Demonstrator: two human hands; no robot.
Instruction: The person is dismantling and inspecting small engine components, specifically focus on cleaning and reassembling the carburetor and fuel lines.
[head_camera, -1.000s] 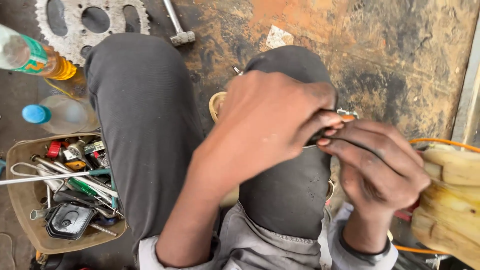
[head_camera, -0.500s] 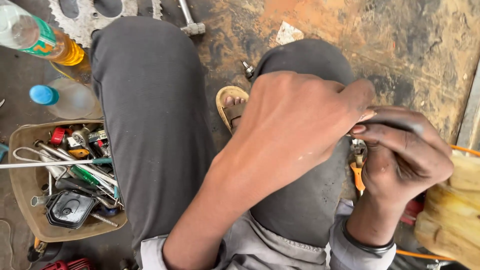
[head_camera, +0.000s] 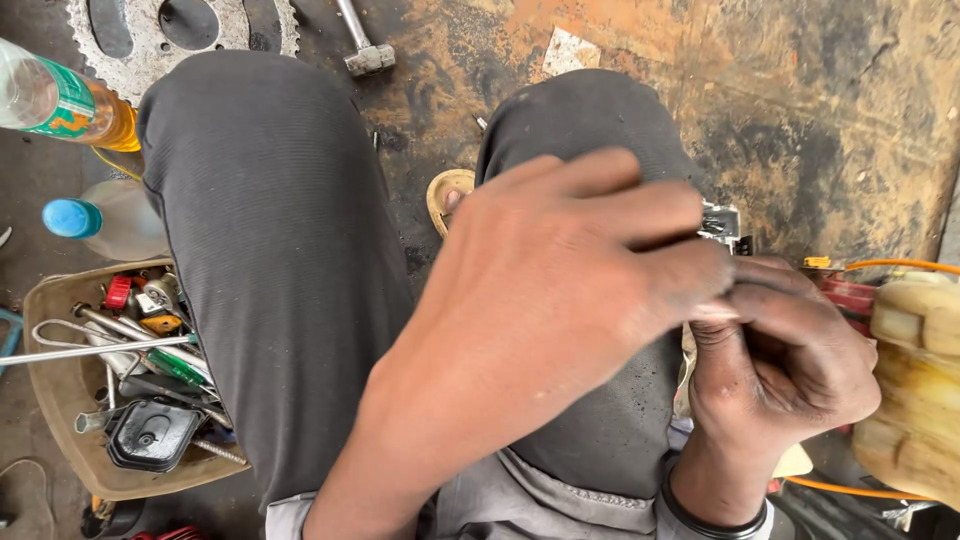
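Note:
My left hand (head_camera: 570, 290) reaches across my right knee (head_camera: 580, 120) in dark grey trousers and meets my right hand (head_camera: 785, 355) beside that knee. Their fingertips press together, pinching something small that the fingers hide. A small black-and-metal part (head_camera: 722, 222) shows just above my left fingers; whether it is held I cannot tell. My right wrist wears a dark band (head_camera: 712, 520). My left knee (head_camera: 260, 200) fills the middle left.
A brown tray (head_camera: 55, 420) of tools lies at lower left. Above it are a blue-capped clear bottle (head_camera: 100, 215) and a bottle of orange liquid (head_camera: 60, 100). A sprocket (head_camera: 180, 30) and a hammer (head_camera: 365, 52) lie at the top. A yellowish block (head_camera: 915, 380) and an orange cable (head_camera: 900, 265) are at right.
Both hands have drifted right and lower in view and closed tighter together. The thin orange-tipped piece seen between the fingers a second ago is hidden now.

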